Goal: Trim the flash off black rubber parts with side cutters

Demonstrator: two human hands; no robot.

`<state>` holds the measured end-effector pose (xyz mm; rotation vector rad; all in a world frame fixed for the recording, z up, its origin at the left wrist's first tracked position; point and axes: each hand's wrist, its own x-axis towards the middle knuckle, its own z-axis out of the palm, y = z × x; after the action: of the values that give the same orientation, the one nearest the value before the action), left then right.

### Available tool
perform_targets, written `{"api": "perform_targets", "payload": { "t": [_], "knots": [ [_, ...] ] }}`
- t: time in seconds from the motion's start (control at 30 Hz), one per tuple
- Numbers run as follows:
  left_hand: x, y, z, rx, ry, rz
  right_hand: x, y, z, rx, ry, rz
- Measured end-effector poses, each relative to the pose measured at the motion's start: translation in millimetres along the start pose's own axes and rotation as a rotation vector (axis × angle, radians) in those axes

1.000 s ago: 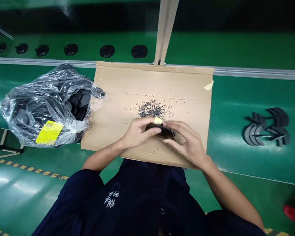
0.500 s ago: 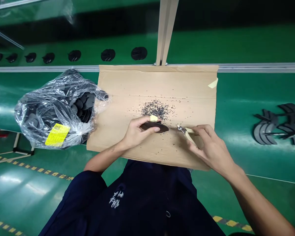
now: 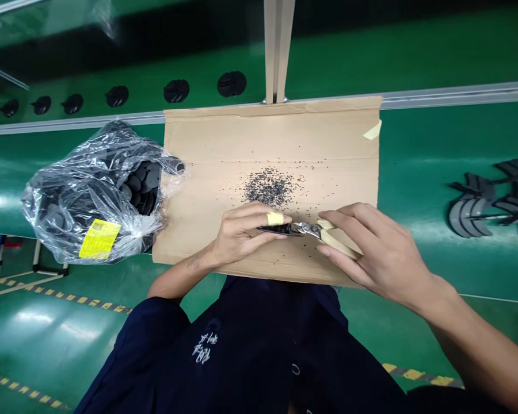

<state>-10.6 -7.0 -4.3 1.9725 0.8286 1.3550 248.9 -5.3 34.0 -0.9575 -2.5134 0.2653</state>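
Note:
My left hand [image 3: 240,236] pinches a thin black disc [image 3: 280,229], seen nearly edge-on above the cardboard. Yellow tape wraps one of that hand's fingers. My right hand [image 3: 377,253] is closed around the cream handles of a pair of cutting pliers [image 3: 313,229]. The metal jaws point left and meet the disc's right edge; whether they are closed on it I cannot tell. Just beyond both hands, a scatter of tiny black bits [image 3: 270,188] lies on the cardboard sheet [image 3: 207,129].
A clear plastic bag [image 3: 82,190] with black discs inside stands at the left, bearing a yellow label. Curved black parts [image 3: 470,217] lie on the green tabletop at the right. Several black round pieces [image 3: 232,84] line the far side, near an upright metal post [image 3: 278,52].
My right hand has brought the pliers left, and their jaws now reach the disc's edge. The disc has been tilted in my left hand. The whole view has shifted slightly.

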Motion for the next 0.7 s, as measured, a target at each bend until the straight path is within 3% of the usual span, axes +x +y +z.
{"api": "perform_targets", "payload": {
  "t": [0.37, 0.57, 0.7],
  "knots": [
    [-1, 0, 0.2, -0.019, -0.019, 0.002, 5, 1, -6, -0.126, 0.001, -0.064],
    [-6, 0, 3.7, -0.034, -0.003, 0.023, 10, 2, -7, -0.143, -0.079, -0.024],
    [-7, 0, 2.7, -0.021, 0.011, 0.002, 7, 5, 2, 0.018, -0.086, 0.025]
  ]
}}
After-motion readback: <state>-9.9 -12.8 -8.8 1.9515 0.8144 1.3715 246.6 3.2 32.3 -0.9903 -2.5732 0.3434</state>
